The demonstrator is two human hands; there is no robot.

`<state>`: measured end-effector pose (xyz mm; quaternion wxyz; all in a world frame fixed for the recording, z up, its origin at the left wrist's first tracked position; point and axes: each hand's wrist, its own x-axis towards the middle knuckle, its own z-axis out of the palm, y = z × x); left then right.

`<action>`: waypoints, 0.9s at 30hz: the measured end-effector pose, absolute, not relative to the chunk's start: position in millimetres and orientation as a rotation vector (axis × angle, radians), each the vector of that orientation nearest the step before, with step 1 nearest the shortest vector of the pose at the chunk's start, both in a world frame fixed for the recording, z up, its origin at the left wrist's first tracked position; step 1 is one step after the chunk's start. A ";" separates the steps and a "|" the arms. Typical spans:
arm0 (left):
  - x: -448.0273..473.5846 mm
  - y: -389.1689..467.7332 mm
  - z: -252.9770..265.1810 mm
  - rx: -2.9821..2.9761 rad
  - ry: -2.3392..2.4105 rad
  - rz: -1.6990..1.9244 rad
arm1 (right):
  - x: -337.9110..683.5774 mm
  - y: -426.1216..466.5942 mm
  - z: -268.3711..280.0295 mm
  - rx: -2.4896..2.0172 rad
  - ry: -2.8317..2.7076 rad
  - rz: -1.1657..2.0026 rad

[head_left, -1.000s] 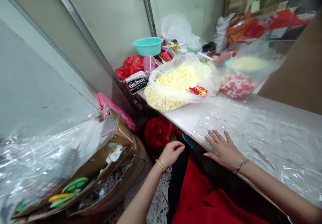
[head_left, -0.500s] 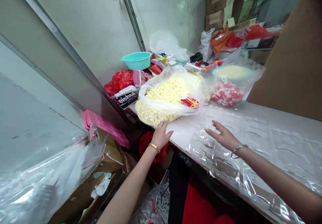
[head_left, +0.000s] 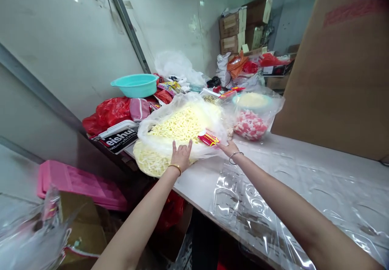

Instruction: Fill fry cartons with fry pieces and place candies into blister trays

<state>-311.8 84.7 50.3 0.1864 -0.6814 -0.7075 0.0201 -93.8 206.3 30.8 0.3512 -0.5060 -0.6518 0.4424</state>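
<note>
Translucent white plastic bag, wide-mouthed, filled with small pale-yellow pieces, sits on the white tabletop, its near-left side bulging over the table edge. Left hand, gold bangle at the wrist, is at the bag's near rim: outer digits extended and apart, middle ones bent; cannot tell whether they clamp the film. Right hand, silver bangle at the wrist, reaches the bag's near-right corner, just beside a red-and-yellow printed label; its fingertips are close together at the plastic, grip not determinable. Left of the bag: black box with white lettering and crumpled red plastic bag. Behind the bag, to the left: round turquoise plastic basin. Right of the bag: clear plastic bag of pink-and-white chunks; farther right, large brown cardboard panel. In front of the bag, to the right: glossy clear plastic sheet, flat on the tabletop.
</note>
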 end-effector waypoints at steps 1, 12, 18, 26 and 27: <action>-311.9 87.8 49.8 -1.905 -1.990 0.052 | -95.5 211.0 28.2 -1.307 -1.644 1.185; -352.4 120.6 115.8 -1.983 -2.271 -0.202 | -137.9 272.1 120.2 -0.777 -1.174 1.648; -364.7 130.4 161.0 -2.149 -2.402 -0.087 | -156.8 272.2 177.4 -0.701 -1.003 1.807; -431.3 194.8 234.9 -2.300 -2.242 -0.051 | -247.9 306.6 304.1 -0.621 -1.234 1.440; -440.9 206.7 252.2 -2.290 -2.212 -0.127 | -265.0 316.0 334.6 -0.589 -1.291 1.349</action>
